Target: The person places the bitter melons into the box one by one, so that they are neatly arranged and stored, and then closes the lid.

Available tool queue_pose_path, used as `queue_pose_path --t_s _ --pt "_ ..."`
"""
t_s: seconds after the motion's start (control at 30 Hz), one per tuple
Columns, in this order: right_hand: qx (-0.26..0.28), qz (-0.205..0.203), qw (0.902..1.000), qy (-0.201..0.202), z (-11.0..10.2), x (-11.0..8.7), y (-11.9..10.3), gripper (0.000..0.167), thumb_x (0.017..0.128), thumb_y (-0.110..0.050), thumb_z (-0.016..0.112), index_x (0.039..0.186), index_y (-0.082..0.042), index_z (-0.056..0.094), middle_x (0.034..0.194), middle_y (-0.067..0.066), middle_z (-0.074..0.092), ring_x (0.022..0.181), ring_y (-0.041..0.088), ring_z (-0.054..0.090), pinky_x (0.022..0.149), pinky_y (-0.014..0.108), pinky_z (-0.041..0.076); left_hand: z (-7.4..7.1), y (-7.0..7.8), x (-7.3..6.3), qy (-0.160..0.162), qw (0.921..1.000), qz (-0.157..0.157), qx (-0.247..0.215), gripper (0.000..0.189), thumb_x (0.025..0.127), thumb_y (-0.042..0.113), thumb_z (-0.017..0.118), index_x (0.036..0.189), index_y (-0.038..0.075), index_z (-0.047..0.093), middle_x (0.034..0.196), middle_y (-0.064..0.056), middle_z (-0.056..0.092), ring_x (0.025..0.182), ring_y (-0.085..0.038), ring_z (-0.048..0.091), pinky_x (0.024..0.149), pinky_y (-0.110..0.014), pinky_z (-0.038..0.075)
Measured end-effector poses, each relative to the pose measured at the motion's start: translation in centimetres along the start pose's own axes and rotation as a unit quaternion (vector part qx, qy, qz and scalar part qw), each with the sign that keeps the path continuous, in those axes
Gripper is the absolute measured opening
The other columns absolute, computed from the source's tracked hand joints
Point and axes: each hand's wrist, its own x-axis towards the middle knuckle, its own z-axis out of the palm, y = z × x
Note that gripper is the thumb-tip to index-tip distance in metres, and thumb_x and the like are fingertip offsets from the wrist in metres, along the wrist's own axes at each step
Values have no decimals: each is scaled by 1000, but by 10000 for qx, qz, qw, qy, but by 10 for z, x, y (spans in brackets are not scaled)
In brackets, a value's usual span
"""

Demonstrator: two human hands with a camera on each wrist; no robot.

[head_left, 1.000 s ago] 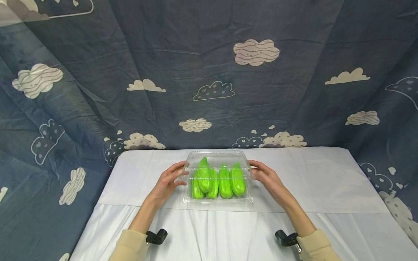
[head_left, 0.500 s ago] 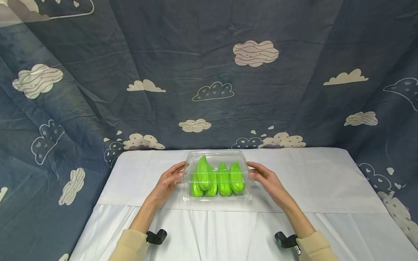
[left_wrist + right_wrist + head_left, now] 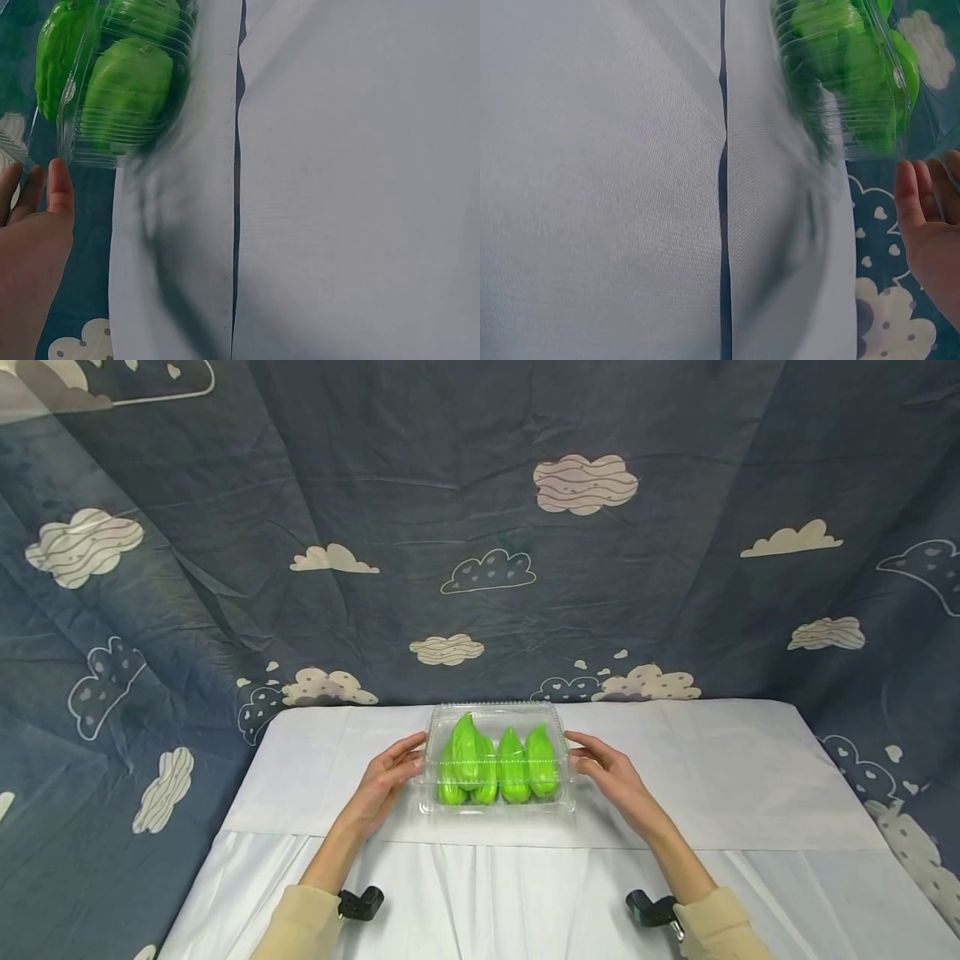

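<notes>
A clear plastic clamshell box [image 3: 498,810] stands at mid-table in the head view, several bright green, ridged, pointed vegetables [image 3: 513,768] inside it. My left hand [image 3: 381,789] holds its left side, thumb toward the front, index finger farther back. On the opposite side, my right hand [image 3: 617,783] grips the box in a mirrored way. The left wrist view shows the ribbed wall and fingertips [image 3: 60,184] at its edge; the left thumb is not visible there. In the right wrist view fingertips [image 3: 905,180] meet the box's edge. Whether its base touches the table cannot be told.
A white cloth [image 3: 697,777] covers the table, with a seam or gap running across it. Behind hangs a dark blue curtain [image 3: 637,585] with cloud prints, close to the box's far edge. Black wrist cameras [image 3: 362,903] sit below both hands.
The box's front rim and the green vegetables have shifted slightly away, while the upper front edge appears lower, as if the box or lid tilts. Both hands stay nearly in place.
</notes>
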Motion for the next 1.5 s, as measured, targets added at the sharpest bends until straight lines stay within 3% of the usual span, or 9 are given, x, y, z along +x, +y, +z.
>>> queue_pose_path --t_s 0.3,0.63,1.0,1.17,1.27,1.5 --pt "-20 -34 10000 -58 0 0 5 53 97 -22 61 147 -12 46 143 15 48 131 35 44 110 59 29 -2 -6 2 228 9985 -32 495 52 93 8 64 143 10 50 142 -16 46 128 -24 44 107 -33 33" --pt "-162 -15 9998 -101 2 -3 8 59 93 -15 62 149 -14 43 144 14 48 131 34 45 104 53 39 -4 -12 3 213 9970 54 744 54 93 7 65 144 14 50 146 -9 45 130 -26 42 109 -41 33" --pt "-278 98 9992 -253 2 -6 10 68 88 -12 61 152 -18 40 147 14 45 133 34 42 104 57 39 -5 -16 3 74 9966 13 815 60 92 1 62 148 11 45 153 -2 39 136 -29 38 105 -33 38" --pt "-258 199 9983 -478 2 -8 10 74 86 -14 62 154 -21 34 145 19 44 120 33 56 104 56 38 -4 -17 1 62 9970 -60 774 63 90 -2 62 149 13 44 153 1 39 135 -28 38 105 -32 38" --pt "-192 255 9975 -634 3 -9 9 80 85 -13 64 156 -22 29 148 22 40 119 36 57 105 56 39 -4 -18 0 -35 9976 -98 688 68 88 -4 61 150 13 41 155 2 36 136 -28 36 106 -33 36" --pt "-101 166 9979 -622 6 -11 13 86 83 -6 68 157 -21 27 150 24 37 124 42 51 104 49 43 -3 -21 -4 -226 9982 -185 528 79 83 -7 61 153 17 35 155 -9 27 137 -31 30 99 -27 41"
